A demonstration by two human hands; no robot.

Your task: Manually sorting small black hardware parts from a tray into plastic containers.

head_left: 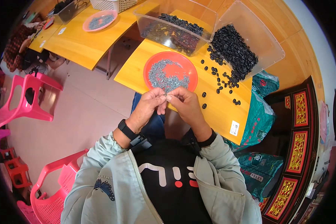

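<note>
My left hand and my right hand meet at the table's near edge. Thumb and fingers of both are pinched together at one spot, closed on something too small to make out. Just beyond them lies a red plate strewn with small grey metal pieces, slim like pins or screws. To the right of the plate, small black oval pieces with openings in them are scattered on the yellow table. Two of these pieces lie close to my right hand.
A clear plastic bin with black pieces stands at the back. Another clear bin is tipped over, spilling a black heap. Green bags crowd the right. Pink chairs stand left; a second table carries a pink plate.
</note>
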